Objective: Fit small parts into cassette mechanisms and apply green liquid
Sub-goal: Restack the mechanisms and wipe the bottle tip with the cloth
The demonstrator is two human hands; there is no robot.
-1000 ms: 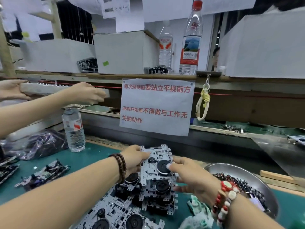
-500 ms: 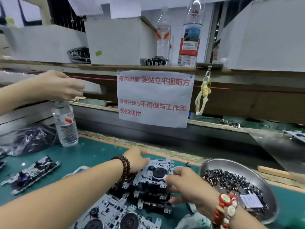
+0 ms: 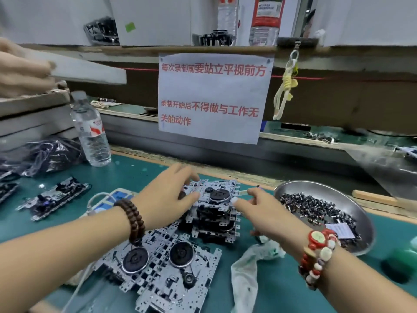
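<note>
A stack of silver cassette mechanisms (image 3: 216,213) stands on the green mat, mid-table. My left hand (image 3: 167,195) curls over the left end of the top mechanism (image 3: 220,194), thumb on its upper face. My right hand (image 3: 261,208) pinches that mechanism's right edge, thumb tip beside the black wheel. A steel bowl (image 3: 316,185) of small dark parts sits to the right of my right hand. A blurred green container (image 3: 404,258) stands at the lower right edge.
More mechanisms (image 3: 162,265) lie flat in front of the stack, and one (image 3: 54,197) lies at the left. A white rag (image 3: 246,272), a water bottle (image 3: 90,132), a power strip (image 3: 112,198) and a paper sign (image 3: 214,98) are around. Another person's hand (image 3: 22,71) holds a grey board (image 3: 90,71).
Both hands have lowered the top mechanism from upright in the air onto the stack, where it now lies flat. The other person's hand and board have shifted left.
</note>
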